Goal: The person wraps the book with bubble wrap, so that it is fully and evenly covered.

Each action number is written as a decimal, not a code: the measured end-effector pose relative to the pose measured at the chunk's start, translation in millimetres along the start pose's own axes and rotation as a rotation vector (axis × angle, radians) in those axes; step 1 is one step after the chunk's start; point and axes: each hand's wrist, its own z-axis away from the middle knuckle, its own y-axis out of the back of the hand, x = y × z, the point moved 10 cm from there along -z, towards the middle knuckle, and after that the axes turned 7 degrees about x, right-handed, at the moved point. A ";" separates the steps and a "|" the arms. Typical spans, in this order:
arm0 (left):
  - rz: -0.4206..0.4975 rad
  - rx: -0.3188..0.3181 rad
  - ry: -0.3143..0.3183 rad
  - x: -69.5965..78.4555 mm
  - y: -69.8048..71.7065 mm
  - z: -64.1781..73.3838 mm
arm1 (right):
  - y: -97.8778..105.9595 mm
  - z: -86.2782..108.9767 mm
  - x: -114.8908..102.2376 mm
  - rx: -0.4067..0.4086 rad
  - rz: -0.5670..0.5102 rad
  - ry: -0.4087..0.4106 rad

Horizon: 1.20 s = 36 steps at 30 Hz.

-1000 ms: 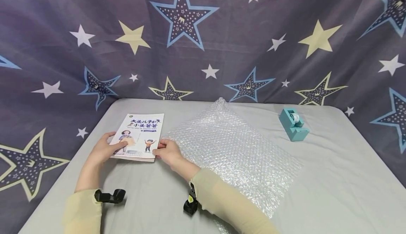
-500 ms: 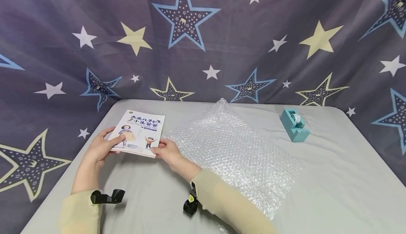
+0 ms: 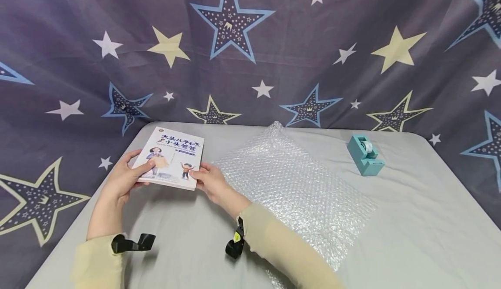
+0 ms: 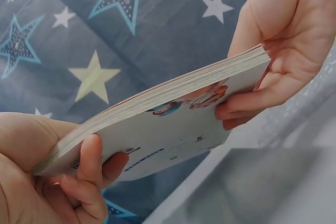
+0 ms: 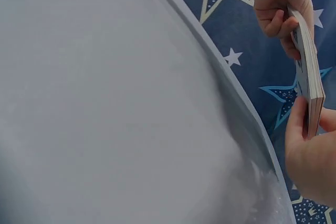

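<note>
A white-covered picture book (image 3: 170,160) with dark blue title characters and drawn figures is held between both hands over the left part of the table. At its left edge, my left hand (image 3: 122,179) grips it with the thumb across the cover and the fingers beneath. My right hand (image 3: 214,183) pinches the lower right corner, thumb on top. The thick block of pages (image 4: 163,90) faces the left wrist camera. Seen from the right wrist, the book (image 5: 308,74) stands edge-on, and thin lines divide its page edges.
A large sheet of clear bubble wrap (image 3: 297,184) lies on the grey-covered table (image 3: 415,219), partly under the right forearm. Farther right stands a teal tape dispenser (image 3: 365,155) with a roll. A star-patterned dark curtain (image 3: 242,75) hangs behind the table.
Both hands have raised the book off the table, its near edge coming up and the whole book shifting slightly away. The bubble wrap and tape dispenser have stayed in place.
</note>
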 end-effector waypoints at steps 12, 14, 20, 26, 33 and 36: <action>-0.095 -0.060 -0.069 14.2 -17.9 2.4 | 14.3 -4.0 -28.5 0.022 0.002 0.057; -0.055 -0.082 -0.057 12.5 -21.8 2.2 | 18.4 -3.7 -31.5 0.026 0.015 0.064; 0.007 -0.156 -0.064 8.9 -34.3 2.4 | 31.1 -1.2 -40.7 0.019 0.087 0.092; 0.003 -0.217 -0.063 3.2 -46.6 3.4 | 48.6 1.3 -46.7 0.027 0.137 0.097; -0.026 -0.243 -0.101 -0.2 -57.9 5.1 | 63.5 7.8 -53.7 0.001 0.187 0.109; -0.022 -0.265 -0.122 0.2 -64.9 5.5 | 70.3 10.3 -57.0 0.010 0.218 0.108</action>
